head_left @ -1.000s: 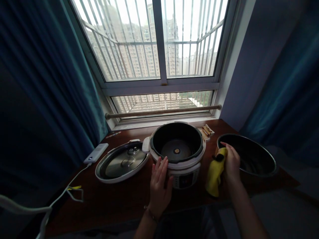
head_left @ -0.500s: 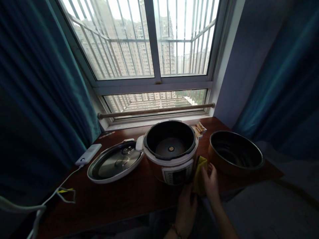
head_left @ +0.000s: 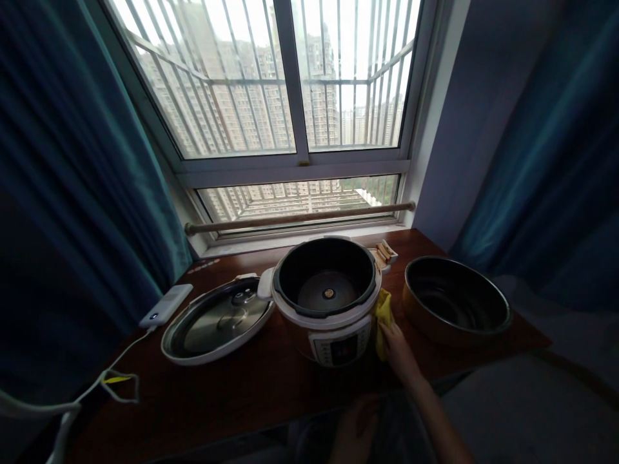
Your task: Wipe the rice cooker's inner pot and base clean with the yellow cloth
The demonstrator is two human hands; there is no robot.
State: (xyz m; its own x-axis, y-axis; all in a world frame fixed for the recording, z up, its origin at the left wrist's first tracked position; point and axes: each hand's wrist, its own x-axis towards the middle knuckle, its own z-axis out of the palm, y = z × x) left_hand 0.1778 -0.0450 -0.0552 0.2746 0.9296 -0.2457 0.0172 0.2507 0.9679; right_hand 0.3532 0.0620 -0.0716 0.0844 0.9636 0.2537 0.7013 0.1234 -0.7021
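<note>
A white and brown electric pressure cooker (head_left: 309, 328) stands lidless on the wooden table, its dark inside showing a small round piece at the bottom. My right hand (head_left: 397, 345) is closed on a yellow cloth (head_left: 383, 316) and holds it against the cooker's right side. Lower down, near the table's front edge, my left hand (head_left: 360, 419) is in deep shadow and its fingers are hard to make out. Right of the cloth sits the inner pot (head_left: 430, 325), dark inside and orange-brown outside. The round lid (head_left: 217, 316) lies underside up on the left.
On the left a white power bank (head_left: 167, 304) has a white cable (head_left: 91, 386) trailing from it. A small white tray with brown pieces (head_left: 385, 252) is behind the cooker. The window (head_left: 300, 164) and a rail (head_left: 300, 220) are at the back, with blue curtains (head_left: 120, 161) beside them.
My right hand has moved the yellow cloth up and left against the cooker's side. My left hand has left the cloth and dropped towards the table's front edge.
</note>
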